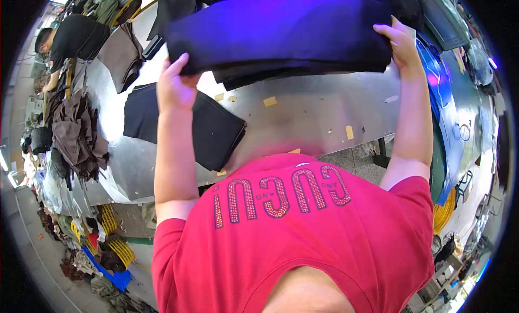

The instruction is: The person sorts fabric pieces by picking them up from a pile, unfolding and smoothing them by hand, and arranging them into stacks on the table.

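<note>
A wide piece of black cloth [281, 34], lit blue-violet across its middle, is stretched between my two hands above the far part of the table. At its left end my left hand [179, 81] pinches the lower corner, thumb on top. My right hand [399, 42] grips the opposite end, with the thumb over the edge and the fingers partly hidden behind. Under the held cloth, the edge of more dark fabric [232, 83] shows. Near my left forearm lies a folded dark piece of cloth [216, 132], partly covered by that arm.
The shiny metal table [303, 115] carries bits of tan tape. Brown cloth [121, 56] and a crumpled brown heap [78, 132] lie on the left. A co-worker [75, 40] bends over at far left. Blue plastic sheeting [438, 86] lines the right, and yellow baskets [120, 251] stand below.
</note>
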Available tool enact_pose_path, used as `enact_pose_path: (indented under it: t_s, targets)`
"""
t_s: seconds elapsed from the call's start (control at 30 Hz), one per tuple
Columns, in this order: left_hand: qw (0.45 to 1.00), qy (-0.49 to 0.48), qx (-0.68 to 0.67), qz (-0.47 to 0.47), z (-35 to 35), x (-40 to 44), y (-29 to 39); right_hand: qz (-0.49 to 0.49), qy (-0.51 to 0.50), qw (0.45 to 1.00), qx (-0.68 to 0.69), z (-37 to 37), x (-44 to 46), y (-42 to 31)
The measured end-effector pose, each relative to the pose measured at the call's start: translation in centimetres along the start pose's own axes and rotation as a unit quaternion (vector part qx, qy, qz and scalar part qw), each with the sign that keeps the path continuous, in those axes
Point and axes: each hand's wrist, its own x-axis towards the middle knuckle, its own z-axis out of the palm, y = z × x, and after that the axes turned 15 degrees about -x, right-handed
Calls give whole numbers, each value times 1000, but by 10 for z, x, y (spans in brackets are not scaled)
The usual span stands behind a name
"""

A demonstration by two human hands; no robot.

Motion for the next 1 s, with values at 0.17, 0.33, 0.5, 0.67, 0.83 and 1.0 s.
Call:
enact_pose_path:
  t_s: [0.17, 0.33, 0.5, 0.67, 0.83, 1.0]
  targets:
    - [980, 138, 106, -93, -33, 25, -50, 70, 106, 955, -270, -12, 61, 130]
    - [970, 152, 188, 19, -69, -26, -27, 12, 245, 795, -555, 19, 50, 177]
    - [857, 3, 514, 36, -103, -90, -20, -2, 260, 787, -559, 23, 48, 175]
    - [642, -98, 739, 180, -85, -127, -48, 20, 233, 767, -597, 26, 44, 155]
    - [668, -135, 704, 201, -109, -123, -48, -107, 341, 692, -627, 80, 8, 108]
    - [832, -37, 548, 80, -130, -115, -33, -208, 178, 893, -358, 157, -36, 94]
